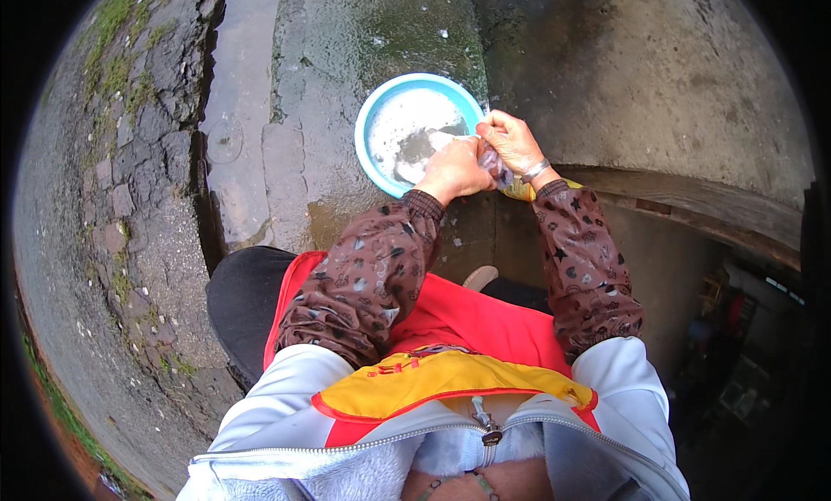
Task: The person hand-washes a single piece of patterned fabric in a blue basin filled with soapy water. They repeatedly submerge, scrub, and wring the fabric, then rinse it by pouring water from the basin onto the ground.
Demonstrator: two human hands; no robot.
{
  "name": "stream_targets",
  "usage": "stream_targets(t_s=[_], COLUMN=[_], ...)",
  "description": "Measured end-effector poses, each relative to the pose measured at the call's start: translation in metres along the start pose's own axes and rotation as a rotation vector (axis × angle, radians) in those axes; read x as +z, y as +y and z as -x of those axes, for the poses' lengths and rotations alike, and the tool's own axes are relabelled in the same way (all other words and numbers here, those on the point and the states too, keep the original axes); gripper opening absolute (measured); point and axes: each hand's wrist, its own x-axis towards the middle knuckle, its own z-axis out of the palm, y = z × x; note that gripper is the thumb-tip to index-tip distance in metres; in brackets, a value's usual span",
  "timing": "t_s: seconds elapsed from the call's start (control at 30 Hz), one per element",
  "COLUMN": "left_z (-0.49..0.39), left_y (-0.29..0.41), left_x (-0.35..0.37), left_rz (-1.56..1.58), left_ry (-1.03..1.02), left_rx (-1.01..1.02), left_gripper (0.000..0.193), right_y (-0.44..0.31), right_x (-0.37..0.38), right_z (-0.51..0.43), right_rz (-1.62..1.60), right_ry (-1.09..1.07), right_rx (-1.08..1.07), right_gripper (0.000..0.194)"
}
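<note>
A light-blue plastic basin (365, 137) stands on the wet concrete, holding greyish water under white suds (408, 115). Over its lower right rim, my left hand (456, 168) grips a wet, crumpled purplish cloth (495, 166), its fingers curled and partly hidden. My right hand (513, 139) pinches the same bundle just beyond the rim, a metal bracelet at the wrist. Something white, foam or fabric, shows in the basin by my left hand; I cannot tell which.
Under my right wrist lies a yellow printed package (519, 190), mostly covered. A wooden beam (701, 199) edges the floor at right. On the left run a shallow wet channel (237, 111) and broken, mossy paving (130, 176). A red apron (480, 319) covers my lap.
</note>
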Motion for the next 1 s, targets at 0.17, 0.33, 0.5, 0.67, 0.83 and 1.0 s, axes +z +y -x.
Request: stream_targets(t_s=[0.17, 0.33, 0.5, 0.67, 0.83, 1.0], left_z=[0.01, 0.005, -0.001, -0.011, -0.016, -0.021], left_y=[0.014, 0.002, -0.021, -0.032, -0.038, -0.045], left_x=[-0.051, -0.066, -0.074, -0.064, -0.053, -0.034], left_rz=[0.523, 1.125, 1.139, 1.162, 1.266, 1.284], left_ry=[-0.237, -0.036, 0.082, 0.17, 0.113, 0.093], left_rx=[-0.126, 0.211, 0.237, 0.294, 0.211, 0.122], left_gripper=[0.031, 0.016, 0.022, 0.024, 0.022, 0.025], right_y=[-0.013, 0.012, 0.013, -0.016, -0.017, -0.008], right_x=[-0.014, 0.005, -0.01, -0.004, -0.01, 0.013], right_z=[-0.008, 0.0, -0.003, 0.0, -0.01, -0.031], right_rz=[-0.123, 0.204, -0.164, -0.187, -0.519, -0.247], right_ry=[0.031, -0.155, 0.002, 0.157, 0.152, 0.385], right_rx=[-0.151, -0.08, -0.069, -0.143, -0.183, -0.254], right_gripper=[0.043, 0.036, 0.025, 0.016, 0.013, 0.015])
